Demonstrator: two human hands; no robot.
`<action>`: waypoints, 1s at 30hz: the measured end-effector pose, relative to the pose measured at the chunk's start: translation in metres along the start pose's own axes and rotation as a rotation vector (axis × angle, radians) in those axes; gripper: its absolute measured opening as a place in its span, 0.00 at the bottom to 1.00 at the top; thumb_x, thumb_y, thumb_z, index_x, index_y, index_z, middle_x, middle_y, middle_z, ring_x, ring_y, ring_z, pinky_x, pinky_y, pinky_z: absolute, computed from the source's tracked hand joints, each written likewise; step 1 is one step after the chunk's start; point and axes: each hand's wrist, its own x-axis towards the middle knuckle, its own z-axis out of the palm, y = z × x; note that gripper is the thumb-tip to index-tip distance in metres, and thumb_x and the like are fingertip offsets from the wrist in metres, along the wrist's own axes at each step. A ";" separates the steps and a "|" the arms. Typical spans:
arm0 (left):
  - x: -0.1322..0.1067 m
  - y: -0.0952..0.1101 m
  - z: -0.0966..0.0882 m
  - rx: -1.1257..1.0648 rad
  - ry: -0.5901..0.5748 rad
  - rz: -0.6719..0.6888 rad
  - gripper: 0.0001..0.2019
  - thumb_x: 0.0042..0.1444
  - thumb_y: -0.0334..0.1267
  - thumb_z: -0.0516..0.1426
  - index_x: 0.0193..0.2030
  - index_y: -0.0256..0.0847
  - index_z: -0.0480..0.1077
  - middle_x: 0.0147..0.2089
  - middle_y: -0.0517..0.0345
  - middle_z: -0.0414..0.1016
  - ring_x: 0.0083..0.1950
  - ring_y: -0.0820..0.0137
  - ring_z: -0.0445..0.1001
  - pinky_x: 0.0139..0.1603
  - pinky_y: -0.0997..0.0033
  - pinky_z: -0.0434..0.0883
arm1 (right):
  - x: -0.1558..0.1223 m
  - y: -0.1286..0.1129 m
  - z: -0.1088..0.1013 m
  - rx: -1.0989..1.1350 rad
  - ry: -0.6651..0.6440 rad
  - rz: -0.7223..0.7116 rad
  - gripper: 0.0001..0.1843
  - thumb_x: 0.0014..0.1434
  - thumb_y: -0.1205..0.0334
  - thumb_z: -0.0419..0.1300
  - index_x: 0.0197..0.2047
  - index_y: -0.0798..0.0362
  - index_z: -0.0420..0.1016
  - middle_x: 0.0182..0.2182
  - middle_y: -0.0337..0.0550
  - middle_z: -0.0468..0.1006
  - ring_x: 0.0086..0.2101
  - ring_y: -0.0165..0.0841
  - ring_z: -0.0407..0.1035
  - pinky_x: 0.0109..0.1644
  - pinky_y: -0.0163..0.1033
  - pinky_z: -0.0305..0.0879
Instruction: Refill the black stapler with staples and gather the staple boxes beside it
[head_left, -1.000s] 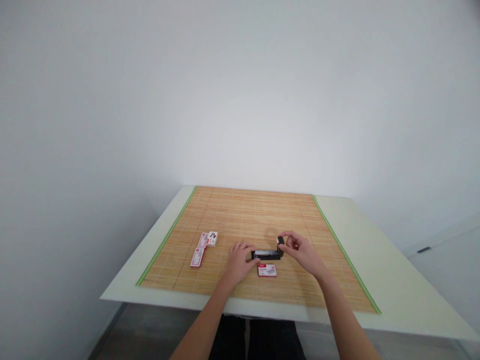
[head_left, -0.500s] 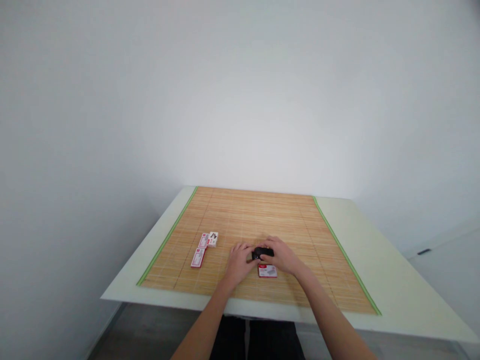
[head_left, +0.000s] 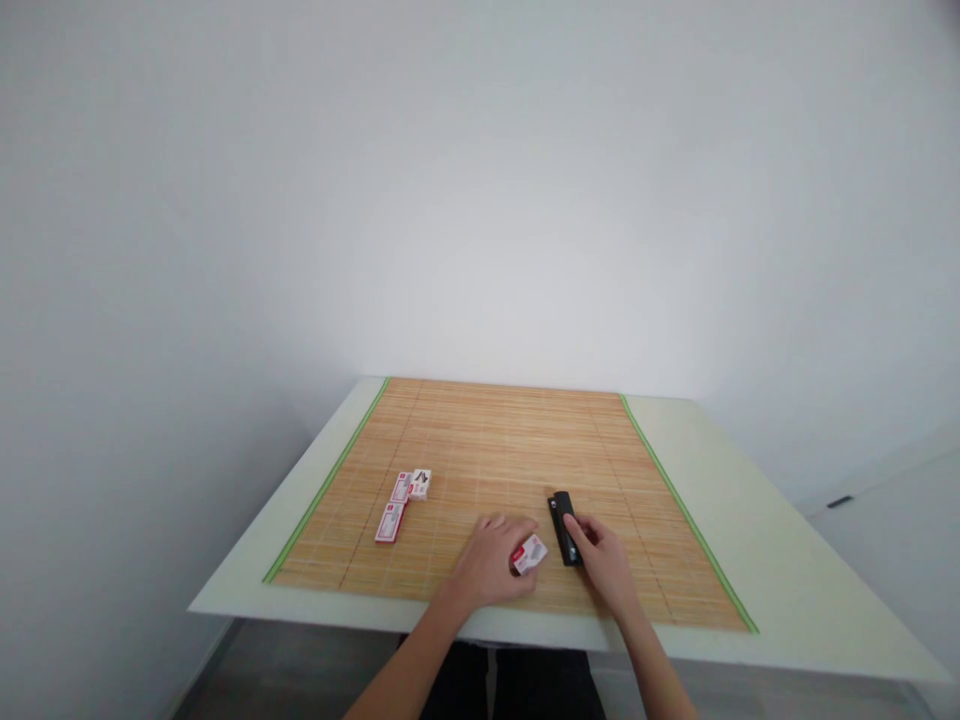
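Nearest, two bare forearms rise over the near table edge. The left hand [head_left: 487, 562] is closed round a small red-and-white cardboard box [head_left: 529, 553], fingers curled on it, the box tipped up off flat. Just to its right, the right hand [head_left: 607, 565] has its fingertips on the near end of a black oblong stapler [head_left: 562, 518]. Whether they clasp it or only rest there cannot be told. The stapler lies flat, its length running near to far, close beside the held box.

Count: one stapler, and four red-and-white boxes in all. Besides the held one, three lie well to the left. One flat box [head_left: 389, 521] is nearer, and just beyond it is a second flat box [head_left: 401, 488] with a third box [head_left: 420, 484] touching its right side.

All of this sits on one woven bamboo mat [head_left: 510, 440], tan, with a green strip down its left and right edges. The hands work near its near edge, right of the middle. The whole far half of the mat is bare, as is the stretch between the three boxes and the left hand.

The mat rests on a pale table [head_left: 750, 520], which shows a narrow margin on the left and a wide one on the right. Beyond stands a plain white wall [head_left: 480, 200].
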 end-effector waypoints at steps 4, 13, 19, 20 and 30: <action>-0.007 -0.001 0.001 0.064 0.047 -0.125 0.23 0.53 0.42 0.65 0.57 0.52 0.72 0.53 0.55 0.79 0.54 0.54 0.73 0.60 0.54 0.63 | -0.011 -0.006 0.008 0.037 0.034 0.040 0.31 0.59 0.31 0.60 0.39 0.53 0.83 0.26 0.44 0.79 0.27 0.38 0.71 0.29 0.38 0.62; -0.013 -0.017 -0.025 -0.012 -0.054 -0.141 0.32 0.43 0.54 0.73 0.55 0.50 0.73 0.50 0.57 0.79 0.51 0.56 0.75 0.52 0.60 0.65 | -0.018 -0.010 0.015 0.134 -0.083 0.131 0.32 0.58 0.30 0.60 0.42 0.53 0.81 0.19 0.38 0.73 0.17 0.34 0.67 0.20 0.37 0.59; 0.002 -0.012 -0.009 0.032 -0.014 -0.115 0.28 0.47 0.60 0.70 0.50 0.47 0.74 0.47 0.54 0.78 0.51 0.55 0.73 0.50 0.60 0.64 | -0.022 -0.024 0.040 0.170 -0.130 0.046 0.32 0.60 0.29 0.59 0.40 0.53 0.81 0.20 0.39 0.75 0.17 0.33 0.67 0.20 0.37 0.61; 0.003 -0.012 -0.006 0.038 -0.007 -0.118 0.28 0.47 0.60 0.70 0.49 0.47 0.74 0.47 0.53 0.78 0.51 0.55 0.73 0.50 0.60 0.64 | -0.023 -0.025 0.042 0.171 -0.119 0.042 0.32 0.60 0.29 0.59 0.40 0.53 0.81 0.20 0.39 0.75 0.17 0.33 0.67 0.19 0.37 0.60; -0.032 -0.034 -0.015 0.052 0.208 -0.292 0.33 0.58 0.58 0.63 0.66 0.48 0.65 0.48 0.54 0.76 0.47 0.58 0.74 0.53 0.58 0.68 | -0.030 -0.012 0.043 0.272 0.009 0.153 0.37 0.62 0.25 0.51 0.49 0.51 0.77 0.20 0.38 0.73 0.16 0.33 0.65 0.18 0.36 0.59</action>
